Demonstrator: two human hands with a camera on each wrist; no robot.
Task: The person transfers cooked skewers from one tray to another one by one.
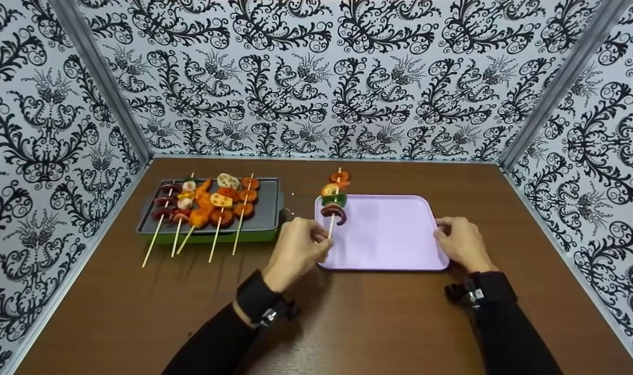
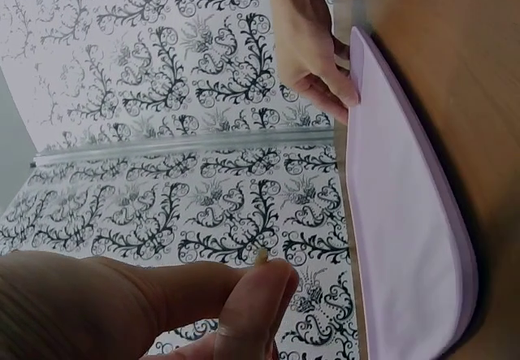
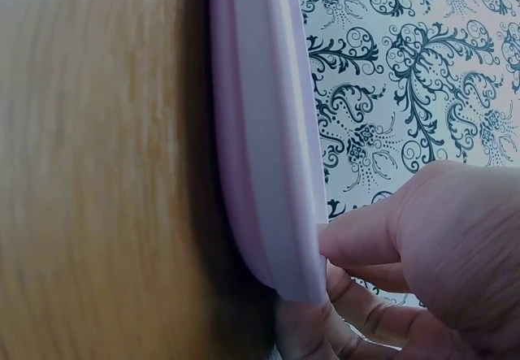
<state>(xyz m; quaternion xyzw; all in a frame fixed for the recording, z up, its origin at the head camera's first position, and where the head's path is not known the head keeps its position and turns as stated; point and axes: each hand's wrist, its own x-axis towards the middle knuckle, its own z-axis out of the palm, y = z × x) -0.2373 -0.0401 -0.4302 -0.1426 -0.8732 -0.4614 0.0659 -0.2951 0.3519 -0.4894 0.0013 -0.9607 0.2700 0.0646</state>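
My left hand pinches the bare lower end of a food skewer between thumb and fingers. The skewer stands tilted over the left edge of a pink tray, with orange, yellow, green and dark red pieces threaded on it. In the left wrist view only the tip of its stick pokes out above the thumb. My right hand grips the tray's right rim, thumb on top and fingers curled at the outer side, as the right wrist view also shows.
To the left, a grey grill plate on a green base bears several loaded skewers, their sticks jutting over its front edge. Patterned panels enclose the brown table at the back and both sides.
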